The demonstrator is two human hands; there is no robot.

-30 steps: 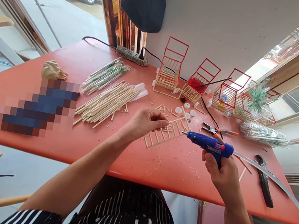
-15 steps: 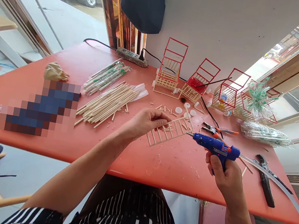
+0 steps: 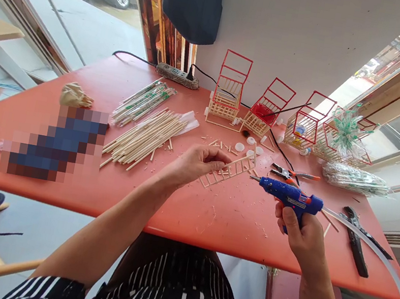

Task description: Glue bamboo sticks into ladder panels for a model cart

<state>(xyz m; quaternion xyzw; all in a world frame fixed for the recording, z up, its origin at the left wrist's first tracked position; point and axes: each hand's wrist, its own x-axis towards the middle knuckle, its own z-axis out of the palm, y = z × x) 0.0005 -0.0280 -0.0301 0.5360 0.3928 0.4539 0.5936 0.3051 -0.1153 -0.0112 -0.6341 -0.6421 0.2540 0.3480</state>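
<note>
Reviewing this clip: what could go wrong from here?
The blue glue gun in the right hand points its metal nozzle toward the left hand; if hot, a slip might burn the fingers.

The left hand pinches the thin, ladder-shaped pale wooden frame toward one end, so it might twist if pressed at the other.

The long translucent glue stick trailing from the gun crosses a black-handled tool in view and might snag.

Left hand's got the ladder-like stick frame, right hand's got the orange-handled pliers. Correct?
Not the pliers: the head view shows the right hand holding a blue glue gun. The orange-handled pliers lie on the table. The left hand does hold the ladder-like stick frame.
</note>
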